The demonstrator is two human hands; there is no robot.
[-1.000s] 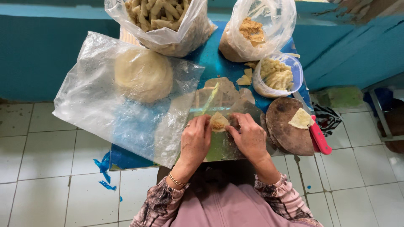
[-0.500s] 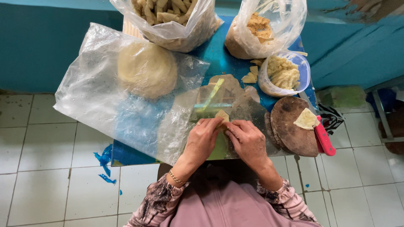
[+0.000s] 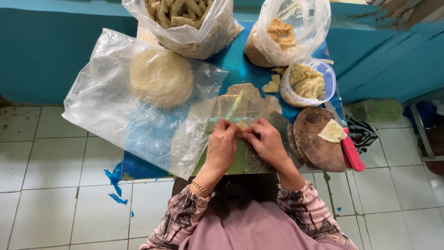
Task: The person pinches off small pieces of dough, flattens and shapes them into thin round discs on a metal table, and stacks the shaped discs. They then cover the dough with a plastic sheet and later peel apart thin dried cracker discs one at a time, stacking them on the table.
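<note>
Near the table's front edge, the left hand and right hand are pinching, fingertips together, what looks like a small piece of dough, lying on a clear plastic sheet.

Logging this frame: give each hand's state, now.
Left hand: closed, pinching the small dough piece.
Right hand: closed, pinching the same piece.
</note>
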